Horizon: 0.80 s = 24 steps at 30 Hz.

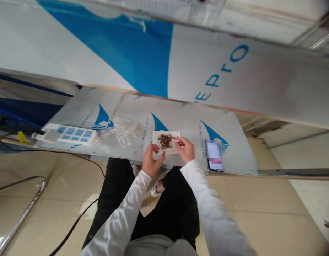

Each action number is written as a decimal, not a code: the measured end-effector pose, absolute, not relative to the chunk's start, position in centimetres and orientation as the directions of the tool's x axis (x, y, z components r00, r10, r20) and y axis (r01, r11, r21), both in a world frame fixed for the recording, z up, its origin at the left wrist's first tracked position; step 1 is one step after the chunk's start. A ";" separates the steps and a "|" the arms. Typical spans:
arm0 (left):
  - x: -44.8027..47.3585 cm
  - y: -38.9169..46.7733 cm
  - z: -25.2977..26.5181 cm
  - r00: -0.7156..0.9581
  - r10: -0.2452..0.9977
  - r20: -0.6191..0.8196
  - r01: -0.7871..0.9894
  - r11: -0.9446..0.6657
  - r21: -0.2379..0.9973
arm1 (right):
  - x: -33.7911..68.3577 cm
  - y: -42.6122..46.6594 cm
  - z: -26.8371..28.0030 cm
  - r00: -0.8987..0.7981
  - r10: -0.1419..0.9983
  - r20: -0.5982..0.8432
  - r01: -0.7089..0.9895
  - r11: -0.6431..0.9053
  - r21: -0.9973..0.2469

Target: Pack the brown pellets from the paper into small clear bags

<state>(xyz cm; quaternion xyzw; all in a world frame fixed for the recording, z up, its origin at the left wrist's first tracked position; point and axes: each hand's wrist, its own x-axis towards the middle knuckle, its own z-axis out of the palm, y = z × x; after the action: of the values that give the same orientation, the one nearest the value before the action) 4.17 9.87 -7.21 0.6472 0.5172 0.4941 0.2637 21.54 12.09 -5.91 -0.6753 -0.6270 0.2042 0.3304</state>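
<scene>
A small heap of dark brown, slender pieces (pixel 165 141) lies on a white square sheet or flat packet (pixel 172 150) on the low shelf; their exact kind is too small to tell. At the sheet's lower left is my left hand (pixel 153 160), its thumb and forefinger curved and apart with nothing visible between them. My right hand (pixel 186 150) reaches over the sheet's right edge. Its thumb and fingertips come together beside the heap, and what they pinch, if anything, is too small to make out.
Crumpled clear plastic bags (pixel 123 131) and a white power strip (pixel 76 134) with a black cable lie to the left. A phone (pixel 215 155) rests at the right front edge. Above, a film-covered board (pixel 185 64) overhangs the shelf (pixel 175 113). A metal tube frame (pixel 26 213) stands lower left.
</scene>
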 end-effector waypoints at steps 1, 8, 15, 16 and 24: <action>3.9 9.8 -7.3 -0.026 0.930 0.366 0.425 -0.321 0.846 | 22.2 13.3 -7.0 0.153 0.981 0.121 0.733 -0.031 -0.679; 3.0 9.5 -7.8 -0.016 0.940 0.341 0.466 -0.294 0.834 | 22.8 18.3 -10.1 0.063 0.996 0.060 0.799 -0.014 -0.601; 3.5 10.0 -7.2 0.015 0.940 0.341 0.407 -0.317 0.857 | 19.6 12.3 -3.8 0.089 0.980 0.180 0.723 0.061 -0.688; 3.7 10.0 -7.1 0.031 0.942 0.333 0.387 -0.319 0.865 | 18.9 11.1 -2.7 0.034 0.978 0.207 0.676 0.130 -0.725; 4.6 9.1 -7.1 0.078 0.947 0.312 0.305 -0.320 0.897 | 17.6 8.4 -1.6 -0.299 0.918 0.261 0.610 0.395 -0.687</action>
<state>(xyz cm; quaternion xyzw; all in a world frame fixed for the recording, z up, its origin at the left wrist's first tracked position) 4.56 9.06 -7.10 0.6542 0.4783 0.4818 0.3332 17.60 8.39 -1.61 -0.4960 -0.7701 0.2380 0.3229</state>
